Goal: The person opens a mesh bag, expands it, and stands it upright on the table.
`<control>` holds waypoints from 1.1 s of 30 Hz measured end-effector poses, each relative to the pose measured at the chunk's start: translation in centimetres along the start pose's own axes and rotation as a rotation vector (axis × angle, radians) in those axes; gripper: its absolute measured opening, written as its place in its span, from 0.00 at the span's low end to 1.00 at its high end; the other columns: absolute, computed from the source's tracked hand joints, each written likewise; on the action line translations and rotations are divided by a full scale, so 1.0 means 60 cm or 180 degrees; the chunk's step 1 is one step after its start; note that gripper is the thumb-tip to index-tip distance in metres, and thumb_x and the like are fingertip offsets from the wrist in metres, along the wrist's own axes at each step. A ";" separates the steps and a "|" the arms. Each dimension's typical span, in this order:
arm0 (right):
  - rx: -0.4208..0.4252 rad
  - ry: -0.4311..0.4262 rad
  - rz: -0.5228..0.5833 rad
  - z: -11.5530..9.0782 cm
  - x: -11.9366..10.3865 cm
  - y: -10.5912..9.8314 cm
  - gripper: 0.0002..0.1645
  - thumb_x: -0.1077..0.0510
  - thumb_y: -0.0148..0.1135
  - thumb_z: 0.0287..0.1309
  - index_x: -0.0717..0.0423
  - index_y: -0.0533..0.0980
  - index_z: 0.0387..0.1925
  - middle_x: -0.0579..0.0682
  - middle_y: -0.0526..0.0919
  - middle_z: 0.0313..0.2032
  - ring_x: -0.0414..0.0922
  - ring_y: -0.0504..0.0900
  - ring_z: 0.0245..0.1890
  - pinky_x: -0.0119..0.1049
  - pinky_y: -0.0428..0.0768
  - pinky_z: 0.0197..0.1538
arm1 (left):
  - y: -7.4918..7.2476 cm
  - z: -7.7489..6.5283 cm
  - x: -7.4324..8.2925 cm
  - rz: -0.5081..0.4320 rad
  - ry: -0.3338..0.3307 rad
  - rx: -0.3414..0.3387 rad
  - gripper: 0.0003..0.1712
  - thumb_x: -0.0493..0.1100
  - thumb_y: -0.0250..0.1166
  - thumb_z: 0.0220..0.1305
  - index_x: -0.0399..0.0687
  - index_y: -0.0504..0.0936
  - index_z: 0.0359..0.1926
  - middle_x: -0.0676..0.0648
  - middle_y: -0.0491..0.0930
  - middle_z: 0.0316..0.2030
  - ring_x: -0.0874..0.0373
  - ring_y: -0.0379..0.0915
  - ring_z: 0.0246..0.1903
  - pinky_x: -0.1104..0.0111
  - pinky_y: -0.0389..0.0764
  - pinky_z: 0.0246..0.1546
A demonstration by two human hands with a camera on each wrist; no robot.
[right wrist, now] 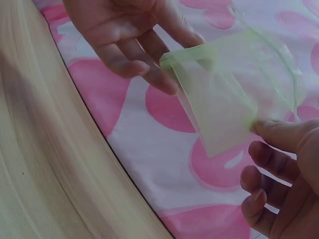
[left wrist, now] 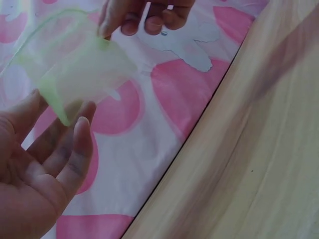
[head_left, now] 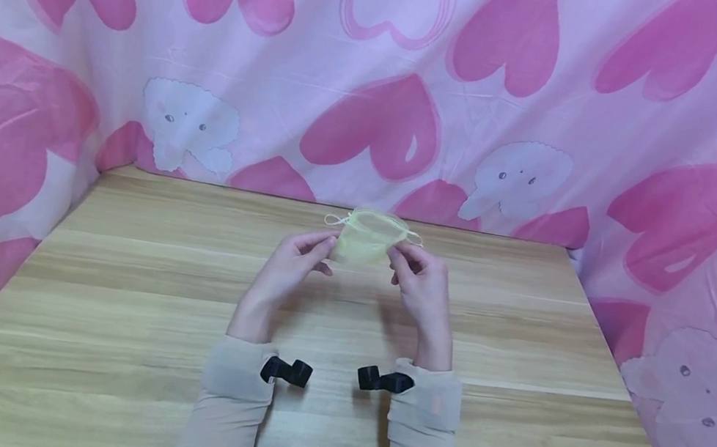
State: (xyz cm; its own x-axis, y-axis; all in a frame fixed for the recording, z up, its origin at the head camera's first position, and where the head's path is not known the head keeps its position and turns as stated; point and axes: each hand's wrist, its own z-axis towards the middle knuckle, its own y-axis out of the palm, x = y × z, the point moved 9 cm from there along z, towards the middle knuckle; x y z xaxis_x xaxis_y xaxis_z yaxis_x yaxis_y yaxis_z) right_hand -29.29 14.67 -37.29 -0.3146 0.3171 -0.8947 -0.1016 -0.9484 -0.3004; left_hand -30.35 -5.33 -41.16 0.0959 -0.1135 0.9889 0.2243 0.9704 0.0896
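Observation:
A small sheer yellow-green drawstring pouch is held up above the far part of the table, its mouth spread and white cord loops at both sides. My left hand pinches its left side between thumb and fingers. On the opposite side my right hand pinches the fabric the same way. In the left wrist view the pouch hangs between both hands, its lower corner near the left fingers. The right wrist view shows the thin pouch stretched flat, with no contents visible through it.
The wooden table reaches back to a pink curtain printed with hearts and white animals. The curtain also runs along both sides. A black wrist camera sticks out from the left sleeve, and another camera from the right.

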 end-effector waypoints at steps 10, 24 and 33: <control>-0.0190 -0.0064 0.0053 -0.014 -0.069 0.009 0.07 0.70 0.61 0.62 0.72 0.82 0.37 0.58 0.77 0.21 0.65 0.75 0.23 0.26 0.71 0.24 | 0.012 0.007 -0.006 -0.0243 -0.0051 0.0180 0.18 0.37 0.60 0.70 0.31 0.78 0.57 0.38 0.80 0.52 0.57 0.79 0.42 0.59 0.82 0.44; -0.0142 -0.0034 0.0073 -0.014 -0.065 0.009 0.09 0.70 0.61 0.62 0.72 0.82 0.41 0.60 0.80 0.25 0.66 0.77 0.26 0.25 0.72 0.25 | 0.017 0.005 0.005 0.0355 0.0150 0.0302 0.23 0.45 0.56 0.74 0.40 0.74 0.64 0.45 0.75 0.60 0.54 0.73 0.57 0.62 0.77 0.53; -0.0131 -0.0073 0.0059 -0.015 -0.063 0.012 0.09 0.70 0.61 0.61 0.74 0.81 0.41 0.67 0.81 0.29 0.67 0.78 0.27 0.25 0.74 0.26 | -0.011 -0.016 0.062 0.1112 0.1087 0.0878 0.30 0.48 0.59 0.72 0.54 0.64 0.72 0.50 0.76 0.59 0.56 0.78 0.47 0.58 0.79 0.39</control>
State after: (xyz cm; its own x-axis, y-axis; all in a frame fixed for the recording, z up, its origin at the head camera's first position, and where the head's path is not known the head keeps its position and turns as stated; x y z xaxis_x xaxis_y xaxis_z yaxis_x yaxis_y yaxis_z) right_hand -27.34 12.81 -34.41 -0.3376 0.2989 -0.8926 -0.0567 -0.9530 -0.2976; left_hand -29.22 -6.60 -37.65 0.4381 0.2067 0.8749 -0.1349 0.9773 -0.1634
